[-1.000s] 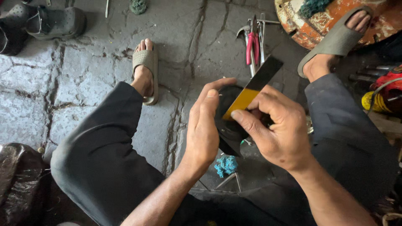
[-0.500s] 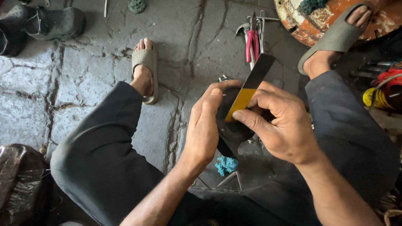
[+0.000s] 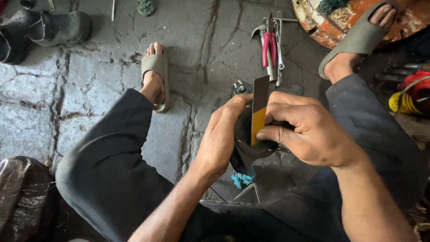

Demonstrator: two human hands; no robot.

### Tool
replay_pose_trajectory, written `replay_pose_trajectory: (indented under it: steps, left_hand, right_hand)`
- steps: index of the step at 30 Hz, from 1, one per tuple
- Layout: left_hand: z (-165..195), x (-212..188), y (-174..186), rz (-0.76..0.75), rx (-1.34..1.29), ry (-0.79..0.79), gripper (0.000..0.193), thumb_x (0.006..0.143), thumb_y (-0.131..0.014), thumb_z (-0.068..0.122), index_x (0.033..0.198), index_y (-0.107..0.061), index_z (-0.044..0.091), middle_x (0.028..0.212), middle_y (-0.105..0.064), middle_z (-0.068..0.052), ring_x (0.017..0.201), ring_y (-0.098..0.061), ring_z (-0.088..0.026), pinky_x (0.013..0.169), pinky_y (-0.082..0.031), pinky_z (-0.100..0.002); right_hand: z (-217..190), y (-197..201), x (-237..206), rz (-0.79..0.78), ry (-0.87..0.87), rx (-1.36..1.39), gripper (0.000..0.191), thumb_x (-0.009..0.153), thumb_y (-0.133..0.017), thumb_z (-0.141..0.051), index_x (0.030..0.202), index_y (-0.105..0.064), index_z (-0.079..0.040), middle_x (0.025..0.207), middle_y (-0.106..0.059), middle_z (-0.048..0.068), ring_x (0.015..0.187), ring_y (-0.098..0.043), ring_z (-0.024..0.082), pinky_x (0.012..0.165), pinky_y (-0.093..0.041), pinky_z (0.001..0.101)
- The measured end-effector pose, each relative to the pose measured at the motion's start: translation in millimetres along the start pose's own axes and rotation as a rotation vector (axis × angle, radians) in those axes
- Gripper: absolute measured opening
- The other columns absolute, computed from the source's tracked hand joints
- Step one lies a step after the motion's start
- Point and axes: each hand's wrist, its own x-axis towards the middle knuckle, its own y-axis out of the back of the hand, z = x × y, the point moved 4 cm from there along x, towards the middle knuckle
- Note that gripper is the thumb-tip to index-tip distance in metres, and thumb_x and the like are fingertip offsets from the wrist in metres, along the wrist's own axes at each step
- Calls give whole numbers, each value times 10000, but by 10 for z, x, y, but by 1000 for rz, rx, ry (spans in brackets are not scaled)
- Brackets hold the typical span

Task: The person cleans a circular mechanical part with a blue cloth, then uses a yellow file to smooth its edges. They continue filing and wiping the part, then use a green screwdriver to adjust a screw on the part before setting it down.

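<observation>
Between the knees, over cracked stone paving, both hands meet around a dark rounded part [image 3: 245, 145]. Left hand [image 3: 219, 141] cups it from the side, fingers curled and thumb up along its top edge — closed on it. Right hand [image 3: 304, 132] pinches a flat strip [image 3: 258, 110], dark at the upper end and yellow lower down, with the fingers wrapped tight; the strip stands nearly upright and lies against the face of the part. Just below the hands a blue rag [image 3: 242, 179] shows on the ground. Beyond them, on the paving, lie pliers [image 3: 271, 45] with pink handles among a few metal tools, and a small round black piece [image 3: 241, 87] sits near the strip's top. Each foot wears a grey-green sandal [image 3: 156, 67] — the right one rests on a rusty drum [image 3: 322, 27]. Dark shoes [image 3: 49, 27] stand at the far left.
</observation>
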Motion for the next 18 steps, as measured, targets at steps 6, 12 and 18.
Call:
replay_pose_trajectory:
  steps: [6, 12, 18]
  left_hand:
    - [-24, -1, 18, 37, -128, 94, 499, 1072, -347, 270, 1299, -621, -79, 1150, -696, -144, 1080, -636, -191, 975, -492, -315]
    - [-27, -9, -27, -22, -43, 49, 500, 1079, -343, 275, 1307, -626, -68, 1205, -706, -140, 1131, -641, -162, 1013, -482, -271]
    - [-61, -2, -31, -23, -350, 246, 476, 1072, -352, 268, 1272, -627, -66, 1089, -703, -188, 919, -700, -220, 814, -596, -338]
  right_hand:
    - [-39, -2, 6, 180, -1, -44, 122, 905, -766, -111, 994, -732, -35, 841, -609, -1, 720, -587, 83, 639, -460, 256]
    - [-9, 25, -26, -55, 35, 148, 133, 868, -756, -46, 1000, -746, -38, 928, -671, 12, 816, -663, 103, 692, -547, 247]
    - [-96, 37, 3, 156, 138, 158, 178, 808, -760, 23, 976, -732, -31, 954, -641, 38, 1030, -673, 155, 795, -587, 278]
